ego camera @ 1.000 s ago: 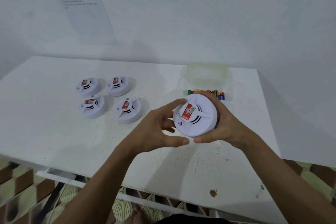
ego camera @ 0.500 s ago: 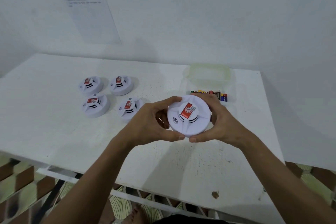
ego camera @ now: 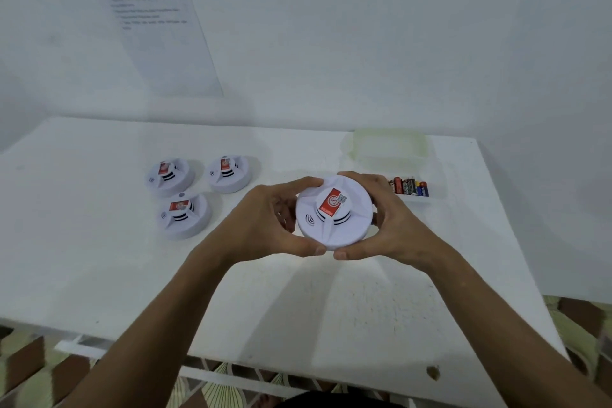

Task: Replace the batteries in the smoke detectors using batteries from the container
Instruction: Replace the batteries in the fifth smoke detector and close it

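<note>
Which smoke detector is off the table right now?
The smoke detector with the large red label, held up between the left hand and right hand. The other three visible, left of it, rest flat on the white table.

Red label (ego camera: 332,203) on top of held detector (ego camera: 333,213): white circular logo, perhaps an "S", beside a small code patch, too blurred to read. Same red labels on three detectors on table, at (ego camera: 169,172), (ego camera: 229,168) and (ego camera: 184,213), wording not legible. Printed sheet (ego camera: 154,21) on wall: several lines of dark text, too faint and blurred to make out. Print on batteries (ego camera: 410,187) in container (ego camera: 390,147): coloured wrappers, no brand readable.
</note>
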